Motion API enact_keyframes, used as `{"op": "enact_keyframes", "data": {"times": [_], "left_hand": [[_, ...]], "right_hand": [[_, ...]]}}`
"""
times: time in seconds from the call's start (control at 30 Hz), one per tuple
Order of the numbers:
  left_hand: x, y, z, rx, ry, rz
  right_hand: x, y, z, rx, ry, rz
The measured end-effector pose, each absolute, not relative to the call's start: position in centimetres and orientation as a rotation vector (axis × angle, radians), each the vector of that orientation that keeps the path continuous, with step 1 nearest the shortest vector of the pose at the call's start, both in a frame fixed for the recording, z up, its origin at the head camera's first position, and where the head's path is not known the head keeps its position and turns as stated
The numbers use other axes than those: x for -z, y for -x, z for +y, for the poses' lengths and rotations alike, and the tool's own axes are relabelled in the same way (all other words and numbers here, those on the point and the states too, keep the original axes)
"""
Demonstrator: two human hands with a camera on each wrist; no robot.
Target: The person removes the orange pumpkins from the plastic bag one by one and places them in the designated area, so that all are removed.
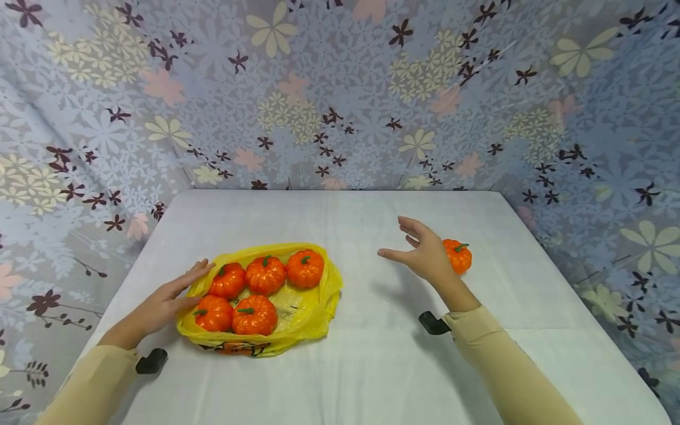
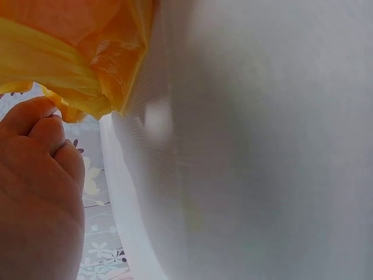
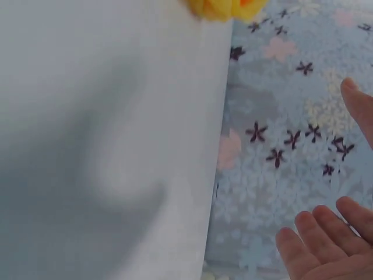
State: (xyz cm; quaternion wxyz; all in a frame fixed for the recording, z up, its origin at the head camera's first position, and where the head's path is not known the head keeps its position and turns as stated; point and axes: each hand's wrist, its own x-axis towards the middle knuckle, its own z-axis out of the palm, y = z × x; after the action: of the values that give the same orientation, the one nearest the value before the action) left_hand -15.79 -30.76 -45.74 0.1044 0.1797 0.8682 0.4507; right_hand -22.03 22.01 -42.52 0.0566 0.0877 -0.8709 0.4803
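A yellow plastic bag (image 1: 305,301) lies spread on the left part of the table, its rim turned up around several small orange pumpkins (image 1: 255,314) with green stems. My left hand (image 1: 164,304) rests against the bag's left side, thumb apart from the fingers. In the left wrist view its fingers (image 2: 46,133) touch or nearly touch the yellow plastic (image 2: 64,64); their tips are partly hidden. My right hand (image 1: 425,254) is raised over the right half of the table, fingers and thumb spread, holding nothing. Just behind it, partly covered, another orange pumpkin (image 1: 459,257) sits on the table.
A white cloth covers the table (image 1: 366,366). Behind it and at both sides hangs a flower-patterned cloth (image 1: 340,106). A black wrist device (image 1: 151,361) sits by the left cuff, another black wrist device (image 1: 433,323) by the right.
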Motion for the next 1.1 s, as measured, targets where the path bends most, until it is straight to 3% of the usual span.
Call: {"op": "enact_keyframes", "data": {"times": [1.1], "left_hand": [[45.6,15.7,-31.0,-1.333,-0.523,2.550]], "right_hand": [[45.8,21.2,12.3,-1.789,-0.539,-2.601]]}}
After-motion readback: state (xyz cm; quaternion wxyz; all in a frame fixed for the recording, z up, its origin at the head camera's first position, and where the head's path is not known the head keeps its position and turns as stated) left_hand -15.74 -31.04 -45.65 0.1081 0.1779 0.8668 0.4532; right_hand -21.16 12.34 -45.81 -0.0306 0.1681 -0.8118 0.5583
